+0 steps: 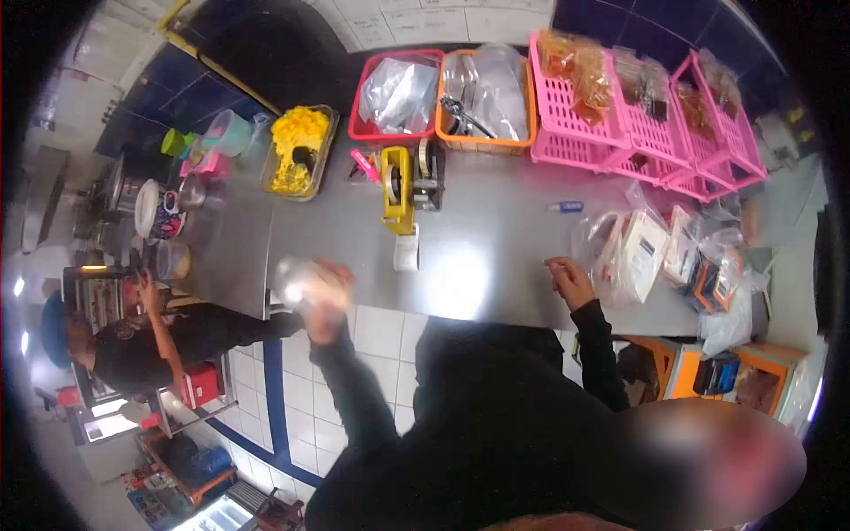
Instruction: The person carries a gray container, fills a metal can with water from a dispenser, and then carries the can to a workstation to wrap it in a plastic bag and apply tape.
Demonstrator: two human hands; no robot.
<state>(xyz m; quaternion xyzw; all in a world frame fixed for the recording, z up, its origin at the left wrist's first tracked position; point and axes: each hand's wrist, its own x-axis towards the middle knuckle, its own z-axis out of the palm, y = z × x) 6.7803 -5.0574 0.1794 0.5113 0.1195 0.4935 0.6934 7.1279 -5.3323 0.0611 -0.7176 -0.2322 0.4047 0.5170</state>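
Observation:
My left hand (328, 296) is raised near the front edge of the steel table (496, 195), blurred by motion. It is closed around a clear, shiny rounded thing (297, 279), too smeared to name. My right hand (571, 281) rests at the table's front edge, its fingers loosely bent and apart, with nothing visible in them. Right of it lie clear plastic bags (606, 243) with white-labelled packs (645, 243). Between and beyond my hands stand a yellow tape dispenser (397, 190) and a dark tape dispenser (428, 177), with a white paper slip (406, 250) in front.
A clear tub of yellow food (297, 150) stands at the back left. Behind are a red basket (354, 124), an orange basket (485, 144) and pink racks (575, 146) with bagged goods. A blue marker (567, 207) lies at right. Another person (150, 350) works at left.

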